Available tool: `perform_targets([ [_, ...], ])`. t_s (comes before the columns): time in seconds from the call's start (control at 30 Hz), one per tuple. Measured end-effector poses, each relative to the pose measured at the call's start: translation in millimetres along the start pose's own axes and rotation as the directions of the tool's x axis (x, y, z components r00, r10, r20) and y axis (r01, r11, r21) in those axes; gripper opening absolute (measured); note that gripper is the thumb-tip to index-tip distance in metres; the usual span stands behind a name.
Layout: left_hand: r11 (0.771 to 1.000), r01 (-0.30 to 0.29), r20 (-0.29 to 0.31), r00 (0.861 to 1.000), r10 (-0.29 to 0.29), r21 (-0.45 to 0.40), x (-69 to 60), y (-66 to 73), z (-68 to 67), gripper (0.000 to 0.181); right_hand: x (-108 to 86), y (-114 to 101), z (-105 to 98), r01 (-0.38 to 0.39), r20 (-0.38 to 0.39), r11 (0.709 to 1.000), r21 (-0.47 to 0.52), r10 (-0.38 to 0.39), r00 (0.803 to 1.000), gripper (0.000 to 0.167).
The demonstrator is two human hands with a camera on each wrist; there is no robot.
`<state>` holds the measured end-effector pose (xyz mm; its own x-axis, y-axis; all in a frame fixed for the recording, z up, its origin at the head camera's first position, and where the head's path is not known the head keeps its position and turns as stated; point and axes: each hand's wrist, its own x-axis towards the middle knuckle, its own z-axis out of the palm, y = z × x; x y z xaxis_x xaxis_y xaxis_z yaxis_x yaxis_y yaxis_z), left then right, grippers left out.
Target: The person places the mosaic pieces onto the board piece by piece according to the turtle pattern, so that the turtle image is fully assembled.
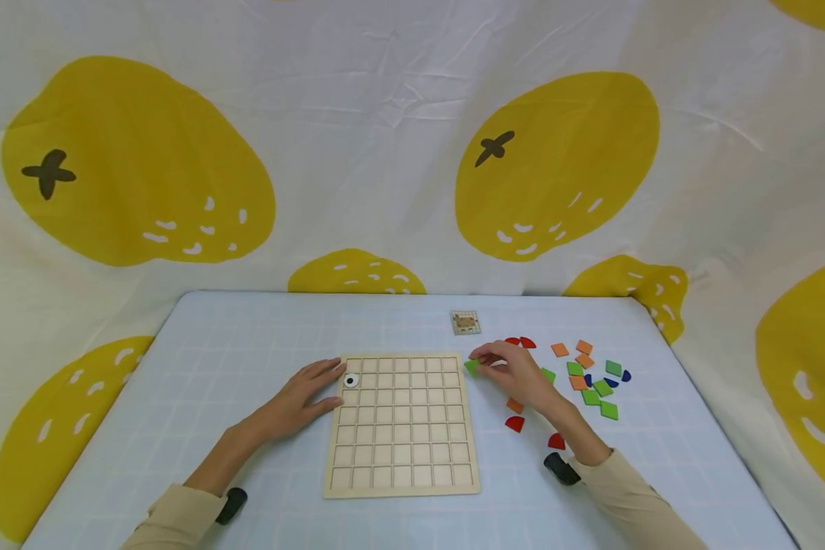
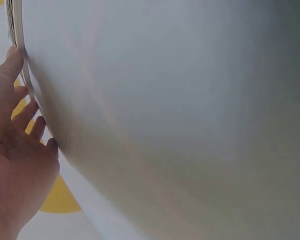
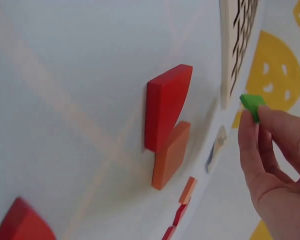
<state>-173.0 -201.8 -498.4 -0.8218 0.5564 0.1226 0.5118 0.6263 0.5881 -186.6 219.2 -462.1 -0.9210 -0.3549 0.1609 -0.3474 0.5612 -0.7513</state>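
A square wooden grid board (image 1: 402,428) lies on the table. One round white piece with a black dot (image 1: 351,380) sits in its upper left corner area. My left hand (image 1: 301,402) rests at the board's left edge with fingers extended, touching it; the left wrist view shows the same fingertips against the rim. My right hand (image 1: 516,372) is just beyond the board's upper right corner. Between its thumb and fingers it pinches a green tile (image 3: 252,105), which looks lifted off the table in the right wrist view.
Right of the board lie loose orange tiles (image 1: 559,350), green tiles (image 1: 609,411), red quarter-round pieces (image 1: 514,424) and dark blue rounded pieces (image 1: 626,376). A small printed card (image 1: 465,322) lies behind the board. A patterned cloth (image 1: 385,153) hangs behind the table.
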Motion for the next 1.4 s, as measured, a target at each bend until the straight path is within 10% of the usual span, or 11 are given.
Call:
perform_targets([
  [1.4, 0.999, 0.032, 0.02, 0.999, -0.032, -0.008, 0.0, 0.3, -0.1, 0.063, 55.8, -56.3, 82.9, 0.153, 0.091, 0.974, 0.167, -0.17, 0.981, 0.015],
])
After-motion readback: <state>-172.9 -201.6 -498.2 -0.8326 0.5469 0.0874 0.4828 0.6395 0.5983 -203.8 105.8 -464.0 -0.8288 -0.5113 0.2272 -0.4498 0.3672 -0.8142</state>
